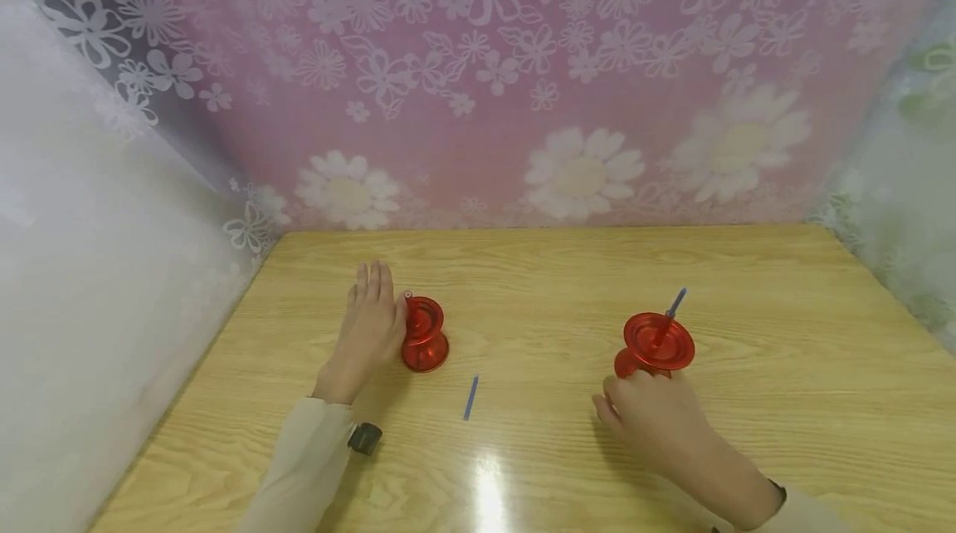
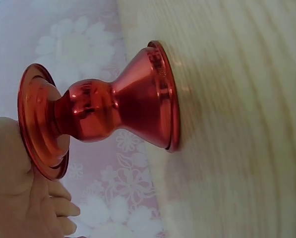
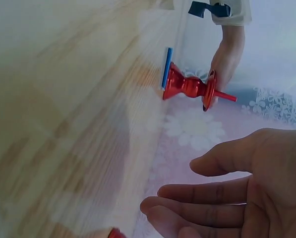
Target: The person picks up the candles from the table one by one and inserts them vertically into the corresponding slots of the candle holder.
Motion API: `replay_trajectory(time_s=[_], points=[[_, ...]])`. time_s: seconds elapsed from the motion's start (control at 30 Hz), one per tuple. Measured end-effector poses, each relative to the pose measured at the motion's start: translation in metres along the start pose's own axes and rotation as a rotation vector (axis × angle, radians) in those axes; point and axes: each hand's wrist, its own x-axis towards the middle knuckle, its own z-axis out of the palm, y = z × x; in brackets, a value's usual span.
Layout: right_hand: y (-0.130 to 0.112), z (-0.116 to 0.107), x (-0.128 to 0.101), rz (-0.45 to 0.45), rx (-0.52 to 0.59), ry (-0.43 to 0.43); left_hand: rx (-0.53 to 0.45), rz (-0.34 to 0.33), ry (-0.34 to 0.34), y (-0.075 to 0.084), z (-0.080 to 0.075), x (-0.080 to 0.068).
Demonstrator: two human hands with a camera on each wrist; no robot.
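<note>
Both hands lie open on the counter (image 1: 568, 284), the left hand (image 1: 371, 325) touching one red stand's (image 1: 424, 334) rim, the right hand (image 1: 657, 413) just behind the other stand (image 1: 656, 345); a grip seemingly comes next, closing fingers round each stem.

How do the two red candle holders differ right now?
The left holder carries a red candle; the right holder carries a candle that looks red below and blue at the tip. The left hand touches the left holder's rim; the right hand sits beside the right holder's base. Both stand upright on the table.
</note>
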Motion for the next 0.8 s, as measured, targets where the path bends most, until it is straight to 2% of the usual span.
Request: replay_trajectory(time_s=[0.17,0.27,0.5,0.63,0.8], points=[[-0.018,0.004,0.011,-0.01,0.037,-0.106,0.021,-0.009,-0.024,-0.003,-0.001,-0.003],[-0.029,0.007,0.019,-0.036,0.068,-0.129,0.023,-0.035,-0.047,-0.004,-0.002,-0.005],[-0.054,0.017,0.036,-0.107,0.096,-0.105,0.013,-0.082,-0.103,-0.005,-0.003,-0.004],[-0.068,0.022,0.046,-0.137,0.094,-0.091,0.027,-0.082,-0.124,-0.003,-0.002,-0.002],[-0.08,0.028,0.059,-0.13,0.116,-0.105,0.043,-0.065,-0.14,0.004,0.002,0.003]])
